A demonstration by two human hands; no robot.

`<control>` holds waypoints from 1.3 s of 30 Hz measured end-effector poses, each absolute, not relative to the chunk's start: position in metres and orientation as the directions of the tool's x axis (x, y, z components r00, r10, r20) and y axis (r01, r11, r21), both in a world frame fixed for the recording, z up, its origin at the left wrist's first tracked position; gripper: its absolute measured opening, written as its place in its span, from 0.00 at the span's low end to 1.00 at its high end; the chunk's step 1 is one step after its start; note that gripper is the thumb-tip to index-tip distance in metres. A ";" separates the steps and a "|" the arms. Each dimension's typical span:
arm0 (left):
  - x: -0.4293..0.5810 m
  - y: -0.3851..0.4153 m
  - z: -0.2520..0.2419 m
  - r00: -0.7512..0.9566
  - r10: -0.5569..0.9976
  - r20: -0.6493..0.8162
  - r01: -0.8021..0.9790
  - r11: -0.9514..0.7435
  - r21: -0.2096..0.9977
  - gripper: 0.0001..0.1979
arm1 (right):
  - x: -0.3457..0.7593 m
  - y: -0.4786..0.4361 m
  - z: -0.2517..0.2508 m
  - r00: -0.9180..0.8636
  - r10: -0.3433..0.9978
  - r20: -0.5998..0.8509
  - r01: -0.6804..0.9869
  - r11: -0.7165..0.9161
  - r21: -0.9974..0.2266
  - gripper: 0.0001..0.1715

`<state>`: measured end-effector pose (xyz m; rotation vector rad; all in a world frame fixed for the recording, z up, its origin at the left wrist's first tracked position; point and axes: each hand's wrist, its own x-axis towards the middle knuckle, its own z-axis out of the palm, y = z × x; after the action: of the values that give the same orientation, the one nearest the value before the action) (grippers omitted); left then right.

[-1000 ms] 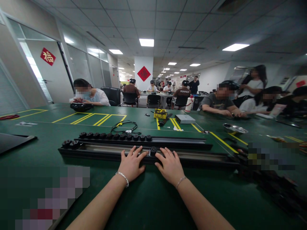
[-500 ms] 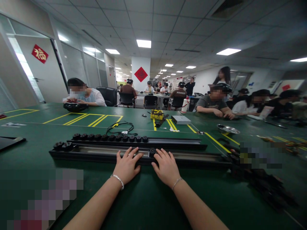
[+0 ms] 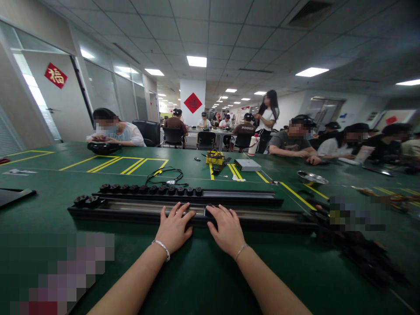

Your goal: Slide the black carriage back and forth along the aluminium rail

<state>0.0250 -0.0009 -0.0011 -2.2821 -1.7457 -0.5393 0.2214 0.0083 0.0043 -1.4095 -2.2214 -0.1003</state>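
My left hand [image 3: 174, 224] lies over a long black power track [image 3: 131, 214], its fingers spread across the metallic channel and thumb at the front edge. Just to the right, my right hand [image 3: 227, 228] rests on the same track with fingers stretched out. Its fingertips cover most of a small black socket module [image 3: 207, 213] seated in the channel. Two more black modules [image 3: 92, 200] sit at the track's left end. Behind it, parallel, runs a second black track [image 3: 243, 197] carrying a row of several round-faced socket modules [image 3: 152, 189] on its left part.
The green table [image 3: 183, 280] has yellow tape lines. Beyond the tracks lie a black cable [image 3: 164, 176], a yellow object [image 3: 215, 157], a grey box [image 3: 247, 165] and a metal bowl [image 3: 311, 177]. Dark blurred parts [image 3: 357, 245] lie at right. People sit around the table.
My right hand's fingertips have shifted slightly left and now cover the socket module. My left hand has stayed put. A standing person in the background has moved left.
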 end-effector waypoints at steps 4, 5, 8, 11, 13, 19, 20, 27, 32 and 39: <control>0.025 -0.001 -0.001 0.227 0.879 0.420 0.961 -0.272 0.049 0.20 | 0.221 0.008 0.005 -0.351 0.831 0.432 0.881 0.450 -0.150 0.26; 0.025 -0.001 -0.001 0.227 0.879 0.419 0.961 -0.272 0.050 0.21 | 0.221 0.008 0.005 -0.354 0.832 0.427 0.884 0.447 -0.139 0.27; 0.025 -0.001 -0.001 0.221 0.881 0.417 0.963 -0.265 0.050 0.21 | 0.220 0.007 0.003 -0.370 0.829 0.420 0.889 0.447 -0.098 0.29; 0.025 -0.001 -0.002 0.220 0.881 0.418 0.964 -0.263 0.046 0.21 | 0.218 0.007 0.001 -0.382 0.828 0.411 0.895 0.442 -0.057 0.28; 0.025 -0.001 -0.001 0.220 0.881 0.419 0.964 -0.262 0.045 0.20 | 0.217 0.006 0.001 -0.377 0.834 0.404 0.900 0.433 -0.053 0.27; 0.026 -0.001 -0.001 0.217 0.883 0.417 0.964 -0.260 0.048 0.20 | 0.215 0.005 0.000 -0.357 0.832 0.425 0.895 0.435 -0.100 0.26; 0.026 -0.001 0.000 0.217 0.883 0.417 0.964 -0.260 0.048 0.20 | 0.215 0.005 0.000 -0.352 0.829 0.434 0.894 0.435 -0.107 0.25; 0.026 -0.003 0.001 0.214 0.892 0.397 0.965 -0.257 0.058 0.21 | 0.215 0.007 0.000 -0.334 0.826 0.454 0.884 0.441 -0.153 0.24; 0.026 -0.002 0.001 0.219 0.886 0.408 0.966 -0.257 0.041 0.20 | 0.215 0.007 -0.001 -0.332 0.826 0.455 0.883 0.441 -0.158 0.23; 0.026 -0.003 0.001 0.219 0.886 0.409 0.964 -0.261 0.047 0.20 | 0.216 0.005 -0.003 -0.274 0.776 0.567 0.883 0.437 -0.172 0.20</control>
<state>0.0261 -0.0029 0.0013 -2.2735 -1.7587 -0.5301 0.2156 0.0054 -0.0029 -1.3886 -2.1064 -0.2358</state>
